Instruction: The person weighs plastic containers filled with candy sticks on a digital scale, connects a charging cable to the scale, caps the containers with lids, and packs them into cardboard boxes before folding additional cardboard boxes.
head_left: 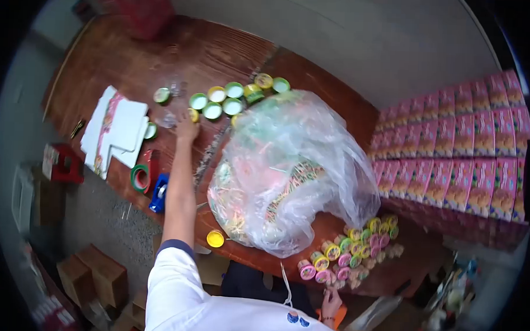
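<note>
My left hand (187,129) reaches across the wooden table with its fingers closed at a small yellow lid (194,114). Clear plastic cups (169,119) lie just beside these fingers. Green and yellow round lids or tubs (212,110), several with white insides, stand in a cluster to the right. Low at the table's near edge, my right hand (331,303) has its fingers curled together; what they hold, if anything, is too small to tell. Several small jars with pink, yellow and green lids (332,251) are grouped close to it.
A large clear plastic bag (300,167) of colourful pieces fills the table's middle. Pink printed boxes (452,154) are stacked at right. White cardboard sheets (117,128), green tape (140,177), a blue tape dispenser (159,193) and a yellow lid near the edge lie leftward. Cartons (98,273) stand on the floor.
</note>
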The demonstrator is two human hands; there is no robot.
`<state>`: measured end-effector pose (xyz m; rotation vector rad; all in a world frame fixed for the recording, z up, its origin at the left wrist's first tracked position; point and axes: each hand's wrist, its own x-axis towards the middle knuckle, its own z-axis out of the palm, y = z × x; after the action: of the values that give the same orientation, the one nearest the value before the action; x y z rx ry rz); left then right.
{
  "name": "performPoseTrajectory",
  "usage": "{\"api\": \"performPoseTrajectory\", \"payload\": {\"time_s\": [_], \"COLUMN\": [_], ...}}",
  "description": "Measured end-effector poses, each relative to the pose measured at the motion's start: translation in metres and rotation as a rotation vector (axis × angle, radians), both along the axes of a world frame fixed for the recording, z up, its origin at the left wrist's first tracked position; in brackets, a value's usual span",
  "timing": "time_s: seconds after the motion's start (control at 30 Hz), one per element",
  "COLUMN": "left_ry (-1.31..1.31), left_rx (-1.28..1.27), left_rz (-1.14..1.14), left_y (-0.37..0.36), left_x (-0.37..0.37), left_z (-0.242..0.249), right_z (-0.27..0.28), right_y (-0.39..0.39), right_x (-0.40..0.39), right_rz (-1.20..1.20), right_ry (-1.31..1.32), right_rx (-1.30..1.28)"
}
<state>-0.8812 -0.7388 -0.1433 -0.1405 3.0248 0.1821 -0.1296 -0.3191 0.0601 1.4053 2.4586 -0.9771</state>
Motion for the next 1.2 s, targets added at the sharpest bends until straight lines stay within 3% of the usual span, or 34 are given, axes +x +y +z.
{"api": "performPoseTrajectory", "payload": {"time_s": [0.03, 0.07, 0.1, 0.13, 0.17, 0.23, 0.3, 0.33, 0.37, 0.43, 0.47, 0.5, 0.53, 0.57, 0.63, 0.7, 0.77, 0.83, 0.93, 1.0, 1.07, 1.17, 1.2], "left_ry": [-0.015, 0.177, 0.223, 0.319, 0.226, 0.353, 0.112, 0.058, -0.144, -0.523, -0.691, -0.836, -0.934, -1.118, -1.152, -1.221, -1.221, -1.251, -1.413, -1.528, -1.603, -1.625, -1.563], "left_rx": [-0.144, -0.233, -0.021, -0.006, 0.148, 0.385, 0.813, 1.063, 1.174, 1.534, 1.663, 1.763, 1.79, 1.89, 1.781, 1.697, 1.697, 1.667, 1.706, 1.805, 1.836, 1.838, 1.763], "left_rz": [-0.033, -0.209, -0.121, -0.182, -0.135, -0.142, 0.025, -0.024, 0.057, 0.265, 0.407, 0.328, 0.46, 0.416, 0.413, 0.368, 0.33, 0.328, 0.396, 0.349, 0.394, 0.328, 0.302], "left_y": [-0.002, -0.015, -0.005, -0.007, 0.007, 0.017, 0.052, 0.065, 0.09, 0.108, 0.128, 0.142, 0.169, 0.181, 0.205, 0.221, 0.237, 0.247, 0.26, 0.272, 0.29, 0.298, 0.301], "left_x": [-0.003, -0.006, 0.007, 0.018, 0.038, 0.074, 0.138, 0.173, 0.216, 0.288, 0.324, 0.353, 0.379, 0.399, 0.442, 0.474, 0.497, 0.509, 0.52, 0.528, 0.536, 0.552, 0.558], "left_z": [-0.016, -0.044, -0.022, -0.026, 0.007, 0.021, 0.078, 0.089, 0.128, 0.136, 0.145, 0.151, 0.176, 0.184, 0.199, 0.209, 0.218, 0.215, 0.218, 0.223, 0.242, 0.233, 0.238], "right_z": [0.023, 0.023, 0.018, 0.009, 0.002, 0.001, -0.011, -0.015, -0.01, -0.027, -0.033, -0.043, -0.051, -0.054, -0.044, -0.035, -0.032, -0.045, -0.075, -0.083, -0.106, -0.143, -0.126], "right_y": [-0.018, -0.026, -0.03, -0.035, -0.039, -0.04, -0.043, -0.042, -0.038, -0.038, -0.036, -0.031, -0.026, -0.019, -0.007, 0.01, 0.027, 0.037, 0.03, 0.015, 0.0, 0.0, 0.003], "right_x": [-0.034, -0.044, -0.046, -0.048, -0.052, -0.073, -0.077, -0.082, -0.089, -0.088, -0.084, -0.079, -0.072, -0.069, -0.061, -0.044, -0.011, 0.03, 0.066, 0.057, 0.047, 0.044, 0.036], "right_rz": [0.032, 0.062, 0.123, -0.049, -0.096, -0.115, 0.084, 0.165, 0.25, 0.469, 0.506, 0.54, 0.574, 0.604, 0.513, 0.272, -0.055, -0.237, -0.228, -0.491, -0.626, -0.577, -0.573], "right_ry": [-0.051, -0.027, -0.019, -0.006, 0.037, -0.074, 0.027, 0.036, -0.087, -0.101, -0.138, -0.105, -0.072, -0.051, 0.161, 0.232, 0.207, 0.053, 0.046, 0.285, 0.457, 0.554, 0.523], "right_rx": [0.039, 0.082, 0.181, 0.038, 0.029, 0.016, 0.203, 0.252, 0.113, 0.251, 0.248, 0.245, 0.242, 0.192, 0.169, 0.301, 0.473, 0.471, 0.28, -0.027, 0.023, 0.221, 0.209]}}
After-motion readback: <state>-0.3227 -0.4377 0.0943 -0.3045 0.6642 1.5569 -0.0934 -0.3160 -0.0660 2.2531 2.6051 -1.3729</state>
